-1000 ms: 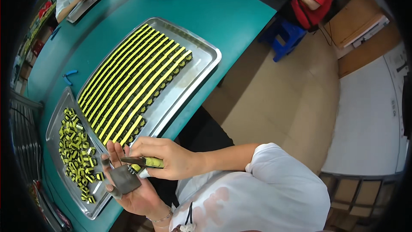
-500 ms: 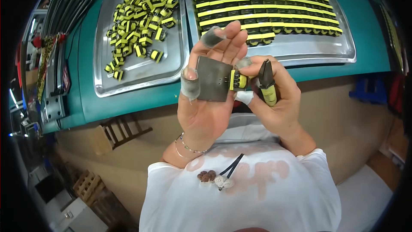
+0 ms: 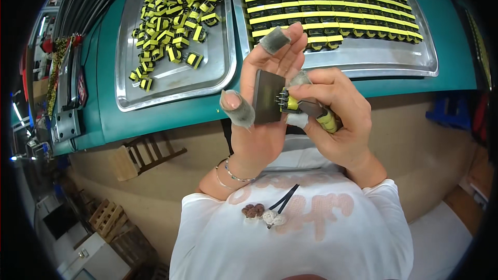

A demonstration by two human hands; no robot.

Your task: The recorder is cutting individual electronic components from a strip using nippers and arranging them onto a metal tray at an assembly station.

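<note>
My left hand (image 3: pixel 262 141) is palm up with a dark grey square plate (image 3: pixel 266 98) resting on it, tilted so that one edge shows. Grey tape wraps its thumb and one fingertip. Close to the plate's right edge, my right hand (image 3: pixel 344 105) pinches a small yellow-and-black transformer (image 3: pixel 291 103) between taped fingertips. The transformer's metal pins point left at the plate; whether they touch it I cannot tell. Also tucked in my right hand is a plier-like tool (image 3: pixel 327 123) with a yellow grip, its dark jaws partly behind my fingers.
Loose transformers (image 3: pixel 179 28) lie heaped in the left metal tray (image 3: pixel 124 80). The right metal tray (image 3: pixel 373 66) holds similar parts in neat rows. Both stand on a green table (image 3: pixel 111 127). A bundle of black strips (image 3: pixel 85 5) lies far left, and a wooden stool (image 3: pixel 150 159) stands below.
The plate has tipped more edge-on. My right hand has turned the transformer so its pins show more. The plier-like tool has swung from upright to slanting. The whole view has shifted slightly.
</note>
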